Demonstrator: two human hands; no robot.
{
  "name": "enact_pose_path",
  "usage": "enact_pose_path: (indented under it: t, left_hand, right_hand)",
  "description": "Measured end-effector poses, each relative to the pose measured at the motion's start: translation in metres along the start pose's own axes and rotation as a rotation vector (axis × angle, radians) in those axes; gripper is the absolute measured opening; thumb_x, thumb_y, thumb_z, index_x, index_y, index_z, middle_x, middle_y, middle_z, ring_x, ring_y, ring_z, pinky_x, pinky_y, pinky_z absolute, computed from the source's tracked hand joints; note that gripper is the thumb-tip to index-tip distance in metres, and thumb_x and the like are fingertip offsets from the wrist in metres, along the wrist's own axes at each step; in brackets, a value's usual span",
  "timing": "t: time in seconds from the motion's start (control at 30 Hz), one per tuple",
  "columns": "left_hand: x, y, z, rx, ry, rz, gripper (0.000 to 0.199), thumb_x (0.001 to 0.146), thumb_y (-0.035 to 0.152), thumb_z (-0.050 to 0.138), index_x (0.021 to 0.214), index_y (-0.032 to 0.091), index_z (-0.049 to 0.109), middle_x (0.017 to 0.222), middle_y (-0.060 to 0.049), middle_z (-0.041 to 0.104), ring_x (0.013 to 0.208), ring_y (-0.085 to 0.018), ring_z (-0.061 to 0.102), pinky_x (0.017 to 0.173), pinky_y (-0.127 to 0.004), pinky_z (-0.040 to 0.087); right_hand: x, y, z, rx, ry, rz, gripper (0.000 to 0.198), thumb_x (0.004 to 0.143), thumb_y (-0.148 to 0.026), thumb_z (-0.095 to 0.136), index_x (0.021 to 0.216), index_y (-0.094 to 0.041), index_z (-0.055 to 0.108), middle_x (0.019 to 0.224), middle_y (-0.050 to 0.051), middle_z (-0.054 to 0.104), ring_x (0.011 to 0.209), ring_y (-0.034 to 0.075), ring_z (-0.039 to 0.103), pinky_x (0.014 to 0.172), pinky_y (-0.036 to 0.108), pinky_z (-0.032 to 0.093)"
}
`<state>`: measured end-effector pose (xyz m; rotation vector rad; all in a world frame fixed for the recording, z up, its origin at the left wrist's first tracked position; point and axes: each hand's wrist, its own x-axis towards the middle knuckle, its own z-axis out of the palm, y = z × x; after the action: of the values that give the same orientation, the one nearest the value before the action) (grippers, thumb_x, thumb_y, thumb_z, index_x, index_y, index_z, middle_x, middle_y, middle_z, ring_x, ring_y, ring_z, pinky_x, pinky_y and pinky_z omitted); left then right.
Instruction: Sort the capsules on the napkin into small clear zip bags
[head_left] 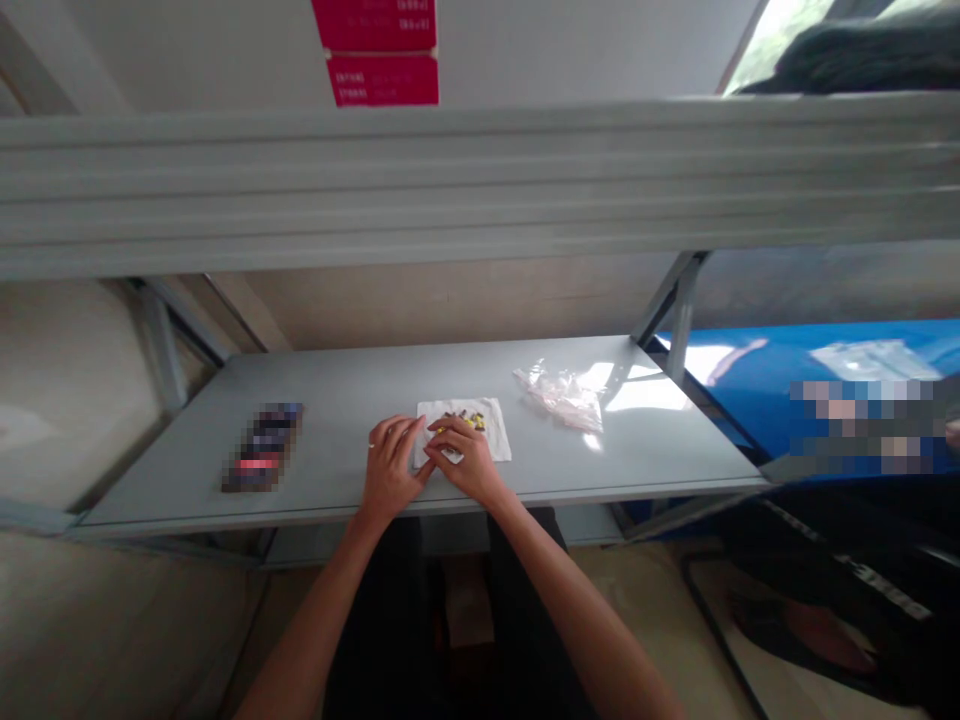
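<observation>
A white cloth or paper sheet lies on the grey shelf near its front edge. Several small yellow and brown pieces are gathered on it, too small to name. Over the sheet's left edge is my left hand, fingers bent but apart, with nothing visible in it. My right hand covers part of the sheet and the pieces, its fingers curled down and close together; what they hold, if anything, is hidden. The thumbs of both hands nearly meet.
A clear plastic bag with pale contents lies right of the sheet. At the left is a blurred-out dark flat object. A grey beam crosses above the shelf. Another person sits at the right by a blue surface.
</observation>
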<state>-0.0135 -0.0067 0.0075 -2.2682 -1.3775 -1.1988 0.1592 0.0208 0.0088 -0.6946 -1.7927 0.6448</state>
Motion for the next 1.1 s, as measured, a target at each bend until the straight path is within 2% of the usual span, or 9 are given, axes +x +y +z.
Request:
enact_pose_path:
  t: [0.17, 0.37, 0.47, 0.57, 0.6, 0.67, 0.8, 0.93, 1.1]
  left_hand:
    - [0.001, 0.000, 0.000, 0.001, -0.001, -0.040, 0.060, 0.088, 0.046, 0.068, 0.142, 0.022, 0.054, 0.123, -0.015, 0.065, 0.118, -0.033, 0.058, 0.105, -0.050, 0.043]
    - [0.001, 0.000, -0.002, -0.032, 0.005, -0.045, 0.053, 0.088, 0.043, 0.069, 0.136, 0.022, 0.058, 0.121, -0.014, 0.066, 0.116, -0.033, 0.058, 0.105, -0.049, 0.042]
    - [0.002, -0.001, -0.003, -0.062, 0.036, -0.062, 0.054, 0.085, 0.042, 0.073, 0.133, 0.023, 0.060, 0.120, -0.013, 0.067, 0.116, -0.032, 0.058, 0.105, -0.049, 0.042]
    - [0.004, -0.005, -0.004, -0.113, 0.055, -0.119, 0.055, 0.083, 0.043, 0.076, 0.133, 0.025, 0.061, 0.121, -0.011, 0.066, 0.116, -0.031, 0.057, 0.107, -0.050, 0.042]
    - [0.005, -0.007, -0.003, -0.136, 0.043, -0.136, 0.057, 0.082, 0.044, 0.077, 0.133, 0.025, 0.061, 0.121, -0.010, 0.066, 0.117, -0.031, 0.056, 0.107, -0.050, 0.042]
    - [0.005, -0.011, -0.002, -0.188, -0.007, -0.164, 0.060, 0.081, 0.046, 0.078, 0.135, 0.026, 0.060, 0.122, -0.010, 0.065, 0.118, -0.030, 0.054, 0.107, -0.050, 0.043]
    - [0.003, -0.016, 0.002, -0.296, -0.113, -0.233, 0.065, 0.081, 0.047, 0.078, 0.139, 0.027, 0.058, 0.125, -0.009, 0.063, 0.119, -0.029, 0.053, 0.108, -0.051, 0.044]
    - [-0.001, -0.014, 0.002, -0.371, -0.144, -0.295, 0.067, 0.080, 0.047, 0.079, 0.140, 0.028, 0.057, 0.128, -0.010, 0.058, 0.124, -0.028, 0.053, 0.112, -0.049, 0.043]
    - [0.000, -0.012, 0.001, -0.411, -0.151, -0.332, 0.069, 0.079, 0.050, 0.080, 0.139, 0.027, 0.057, 0.128, -0.010, 0.054, 0.124, -0.027, 0.054, 0.114, -0.047, 0.043]
  right_hand:
    - [0.001, 0.001, -0.001, 0.012, 0.038, 0.062, 0.009, 0.089, -0.024, 0.069, 0.080, -0.022, 0.070, 0.104, 0.008, 0.071, 0.098, 0.019, 0.068, 0.087, 0.033, 0.057]
    - [0.001, -0.008, 0.000, -0.026, 0.026, 0.017, 0.010, 0.093, -0.024, 0.064, 0.089, -0.022, 0.072, 0.105, 0.008, 0.070, 0.101, 0.019, 0.067, 0.088, 0.031, 0.056]
    - [-0.001, -0.006, -0.014, -0.075, 0.141, 0.064, 0.017, 0.096, -0.023, 0.056, 0.101, -0.021, 0.073, 0.106, 0.009, 0.070, 0.097, 0.018, 0.067, 0.083, 0.030, 0.056]
    - [-0.005, 0.009, -0.042, -0.204, 0.324, 0.239, 0.021, 0.094, -0.020, 0.052, 0.098, -0.019, 0.072, 0.096, 0.008, 0.070, 0.077, 0.016, 0.066, 0.067, 0.027, 0.053]
    - [-0.006, 0.014, -0.052, -0.274, 0.324, 0.283, 0.019, 0.091, -0.019, 0.054, 0.094, -0.018, 0.073, 0.091, 0.006, 0.070, 0.071, 0.015, 0.064, 0.066, 0.028, 0.052]
    - [-0.009, 0.025, -0.067, -0.385, 0.195, 0.284, 0.015, 0.088, -0.017, 0.058, 0.087, -0.019, 0.073, 0.085, 0.005, 0.071, 0.070, 0.017, 0.063, 0.071, 0.031, 0.051]
    - [-0.014, 0.035, -0.077, -0.505, -0.033, 0.147, 0.007, 0.087, -0.017, 0.069, 0.088, -0.021, 0.076, 0.090, 0.007, 0.073, 0.087, 0.022, 0.062, 0.086, 0.038, 0.049]
    - [-0.017, 0.037, -0.074, -0.523, -0.078, 0.097, 0.006, 0.086, -0.018, 0.075, 0.090, -0.023, 0.076, 0.096, 0.007, 0.073, 0.092, 0.023, 0.060, 0.088, 0.039, 0.047]
    - [-0.010, 0.022, -0.070, -0.403, -0.008, 0.127, 0.006, 0.092, -0.022, 0.069, 0.090, -0.021, 0.075, 0.095, 0.007, 0.074, 0.090, 0.022, 0.063, 0.085, 0.036, 0.048]
